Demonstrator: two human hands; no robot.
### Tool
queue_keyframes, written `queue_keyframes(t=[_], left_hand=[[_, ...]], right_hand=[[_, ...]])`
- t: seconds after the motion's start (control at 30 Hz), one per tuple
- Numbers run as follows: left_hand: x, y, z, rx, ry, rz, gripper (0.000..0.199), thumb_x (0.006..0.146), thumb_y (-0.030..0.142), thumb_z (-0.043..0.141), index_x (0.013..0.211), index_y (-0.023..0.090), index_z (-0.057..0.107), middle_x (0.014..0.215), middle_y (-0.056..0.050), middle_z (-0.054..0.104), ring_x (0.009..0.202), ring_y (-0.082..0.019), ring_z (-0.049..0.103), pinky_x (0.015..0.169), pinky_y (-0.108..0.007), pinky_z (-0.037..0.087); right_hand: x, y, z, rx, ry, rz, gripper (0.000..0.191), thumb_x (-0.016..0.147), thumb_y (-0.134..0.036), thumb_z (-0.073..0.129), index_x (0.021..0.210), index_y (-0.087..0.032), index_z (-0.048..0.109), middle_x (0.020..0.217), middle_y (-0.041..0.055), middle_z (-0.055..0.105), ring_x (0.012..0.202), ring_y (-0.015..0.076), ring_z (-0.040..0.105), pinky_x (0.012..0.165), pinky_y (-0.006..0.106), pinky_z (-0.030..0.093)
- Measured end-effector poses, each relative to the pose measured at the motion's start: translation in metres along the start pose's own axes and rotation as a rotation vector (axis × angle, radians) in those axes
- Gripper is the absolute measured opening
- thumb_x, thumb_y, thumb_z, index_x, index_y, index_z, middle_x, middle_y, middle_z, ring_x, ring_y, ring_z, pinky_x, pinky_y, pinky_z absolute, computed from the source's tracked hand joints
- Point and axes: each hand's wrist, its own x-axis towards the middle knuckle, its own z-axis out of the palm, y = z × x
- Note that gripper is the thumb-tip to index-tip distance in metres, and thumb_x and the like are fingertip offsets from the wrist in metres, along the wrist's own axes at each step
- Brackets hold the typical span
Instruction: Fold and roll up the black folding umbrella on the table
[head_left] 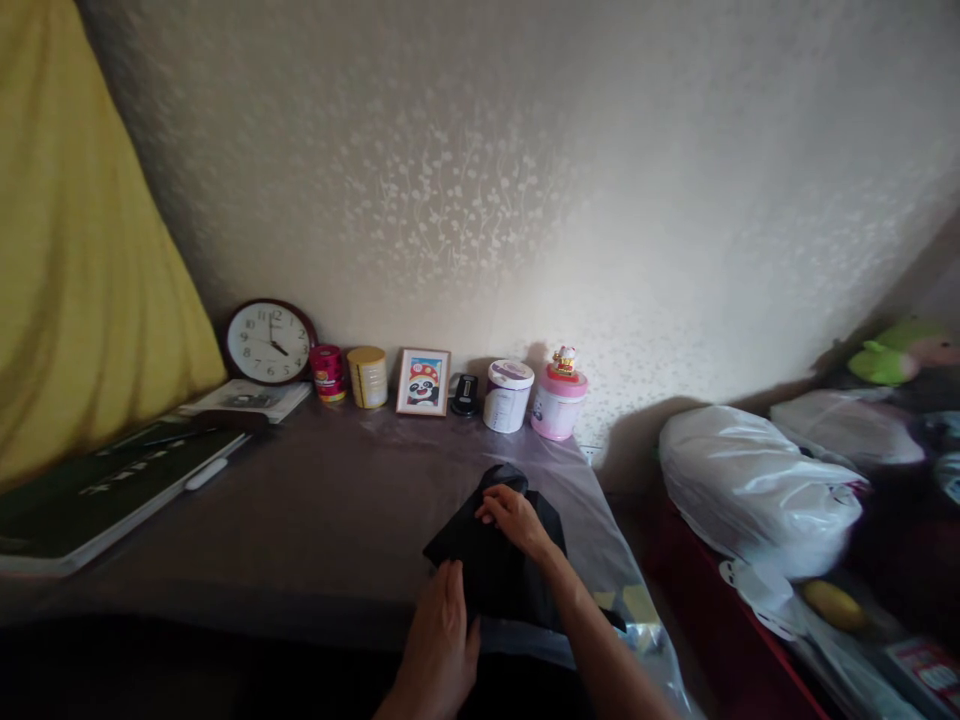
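Note:
A black cloth item (487, 570) lies bunched near the right front of the table, its upper end rounded. On its upper part rests my right hand (511, 515), fingers curled; whether they pinch the fabric is too small to tell. My left hand (446, 620) is at the cloth's lower left edge, near the table's front, with its fingers straight and side by side and the thumb apart. Nothing shows inside the left hand. The right forearm covers part of the cloth's right side.
Along the wall stand a clock (270, 342), a red can (328, 374), a yellow-lidded can (367, 378), a framed panda picture (424, 384) and two tubs (508, 398). A green book (112, 480) lies left on the table (322, 510). White bags (757, 490) sit beyond the right edge.

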Motion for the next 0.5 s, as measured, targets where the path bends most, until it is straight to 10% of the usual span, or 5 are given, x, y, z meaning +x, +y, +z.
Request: queue_keyframes(t=[0.2, 0.5], left_hand=[[0.016, 0.014, -0.029, 0.001, 0.071, 0.210, 0.044, 0.080, 0.015, 0.041, 0.124, 0.017, 0.042, 0.132, -0.013, 0.045, 0.120, -0.025, 0.046, 0.097, -0.044, 0.043], [0.027, 0.015, 0.000, 0.027, -0.166, 0.122, 0.071, 0.072, 0.002, 0.035, 0.140, 0.013, 0.016, 0.146, -0.016, 0.027, 0.132, -0.027, 0.029, 0.103, -0.046, 0.035]], right_hand=[[-0.006, -0.013, 0.004, -0.270, 0.000, -0.073, 0.026, 0.084, -0.022, 0.042, 0.095, -0.020, 0.065, 0.080, 0.0004, 0.072, 0.072, 0.0138, 0.065, 0.066, 0.023, 0.045], [-0.029, -0.008, 0.007, -0.395, 0.097, -0.346, 0.024, 0.085, -0.020, 0.047, 0.093, -0.026, 0.069, 0.092, 0.0006, 0.071, 0.088, 0.0175, 0.061, 0.082, 0.029, 0.043]])
